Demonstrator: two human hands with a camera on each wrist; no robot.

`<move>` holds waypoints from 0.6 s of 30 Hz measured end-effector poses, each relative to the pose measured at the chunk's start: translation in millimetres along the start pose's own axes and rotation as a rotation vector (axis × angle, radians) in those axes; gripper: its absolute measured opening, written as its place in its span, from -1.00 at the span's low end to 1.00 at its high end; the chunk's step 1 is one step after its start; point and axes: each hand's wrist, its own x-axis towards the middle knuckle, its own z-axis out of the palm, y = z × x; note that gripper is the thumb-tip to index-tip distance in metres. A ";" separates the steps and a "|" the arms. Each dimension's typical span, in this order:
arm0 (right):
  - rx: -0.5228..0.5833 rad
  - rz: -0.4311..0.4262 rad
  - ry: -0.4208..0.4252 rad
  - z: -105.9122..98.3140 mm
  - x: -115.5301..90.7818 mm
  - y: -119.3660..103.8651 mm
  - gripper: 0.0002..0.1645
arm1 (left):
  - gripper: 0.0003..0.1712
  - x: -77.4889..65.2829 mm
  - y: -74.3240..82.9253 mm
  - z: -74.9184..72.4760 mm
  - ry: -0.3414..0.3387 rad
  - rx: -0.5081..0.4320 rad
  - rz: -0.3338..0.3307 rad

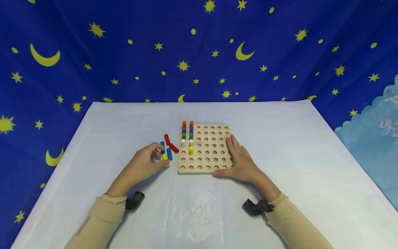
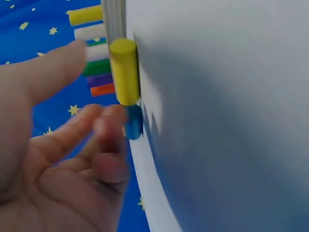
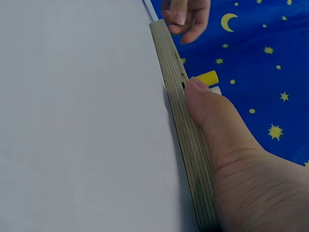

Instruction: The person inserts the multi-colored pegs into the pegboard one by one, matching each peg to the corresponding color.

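A wooden pegboard (image 1: 206,166) lies flat with two columns of pegs at its left side: orange, purple, green and white pairs, then one yellow peg (image 1: 191,150) in the second column. My left hand (image 1: 146,160) hovers at the loose pegs left of the board. Its thumb and fingers are apart, with nothing between them. Close to its fingertips lie a loose yellow peg (image 2: 126,72) and a blue peg (image 2: 133,122). My right hand (image 1: 242,162) rests at the board's near right corner, fingers straight along the right edge, thumb (image 3: 205,104) against the near edge.
Two red pegs (image 1: 173,148) and another blue peg (image 1: 169,154) lie beside the board's left edge. A white cloth (image 1: 199,207) covers the table. Behind it hangs a blue curtain (image 1: 199,52) with stars and moons. Both wrists wear black camera mounts (image 1: 135,200).
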 end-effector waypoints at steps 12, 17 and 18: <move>0.006 -0.003 0.007 0.4 -0.8 0.7 0.69 | -0.55 6.1 5.5 10.6 -0.042 0.014 -0.054; 0.005 -0.007 0.010 1.4 -0.6 1.9 0.69 | -0.53 6.1 6.1 12.0 -0.045 0.016 -0.090; 0.007 -0.007 0.010 1.6 -0.6 2.1 0.69 | -0.52 6.0 6.1 12.1 -0.046 0.014 -0.095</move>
